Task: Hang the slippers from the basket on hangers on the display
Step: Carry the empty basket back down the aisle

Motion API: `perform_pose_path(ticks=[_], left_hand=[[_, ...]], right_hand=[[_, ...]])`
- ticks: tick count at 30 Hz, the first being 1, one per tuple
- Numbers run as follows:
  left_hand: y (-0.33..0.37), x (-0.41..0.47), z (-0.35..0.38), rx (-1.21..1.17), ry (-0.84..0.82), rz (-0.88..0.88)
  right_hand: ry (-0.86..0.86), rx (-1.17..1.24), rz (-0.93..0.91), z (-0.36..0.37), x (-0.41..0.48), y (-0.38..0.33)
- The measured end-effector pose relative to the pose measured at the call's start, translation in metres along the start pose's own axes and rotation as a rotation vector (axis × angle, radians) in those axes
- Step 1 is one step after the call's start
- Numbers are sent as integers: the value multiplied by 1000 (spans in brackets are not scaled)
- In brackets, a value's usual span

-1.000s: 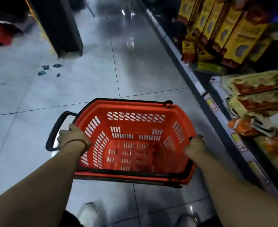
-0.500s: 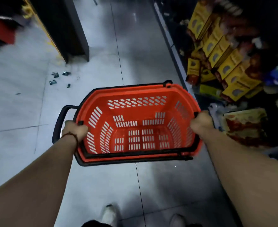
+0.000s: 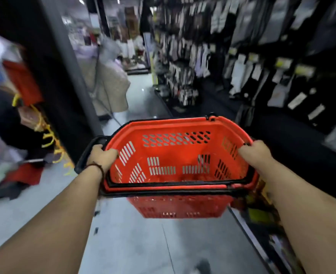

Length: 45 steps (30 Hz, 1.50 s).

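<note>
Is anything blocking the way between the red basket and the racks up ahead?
Nothing visible does. Both hands, left hand and right hand, grip the basket by its rim, and the grey floor of the aisle looks open up to the hanging racks on the right. The picture is blurred, so small things could be missed.

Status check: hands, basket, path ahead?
Left hand and right hand grip basket rim. No slippers visible inside. Aisle floor ahead open.
</note>
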<state>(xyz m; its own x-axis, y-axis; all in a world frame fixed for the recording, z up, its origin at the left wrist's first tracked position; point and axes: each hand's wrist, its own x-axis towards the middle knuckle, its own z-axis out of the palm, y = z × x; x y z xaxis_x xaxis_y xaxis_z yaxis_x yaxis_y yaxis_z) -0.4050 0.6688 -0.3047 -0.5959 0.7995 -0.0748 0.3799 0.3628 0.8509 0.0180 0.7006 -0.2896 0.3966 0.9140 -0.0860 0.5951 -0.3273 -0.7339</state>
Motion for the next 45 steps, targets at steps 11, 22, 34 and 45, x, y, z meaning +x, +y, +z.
perform_pose_path(ticks=[11, 22, 34, 45], left_hand=[[119, 305, 61, -63, 65, -30], [141, 699, 162, -100, 61, -15], [252, 1100, 307, -99, -9, 0], [329, 1439, 454, -66, 39, -124]], right_hand=[[-42, 7, -48, 129, 286, -213], [-55, -44, -77, 339, 566, -396], [32, 38, -45, 526, 898, -553], [-165, -30, 42, 704, 1247, -717]])
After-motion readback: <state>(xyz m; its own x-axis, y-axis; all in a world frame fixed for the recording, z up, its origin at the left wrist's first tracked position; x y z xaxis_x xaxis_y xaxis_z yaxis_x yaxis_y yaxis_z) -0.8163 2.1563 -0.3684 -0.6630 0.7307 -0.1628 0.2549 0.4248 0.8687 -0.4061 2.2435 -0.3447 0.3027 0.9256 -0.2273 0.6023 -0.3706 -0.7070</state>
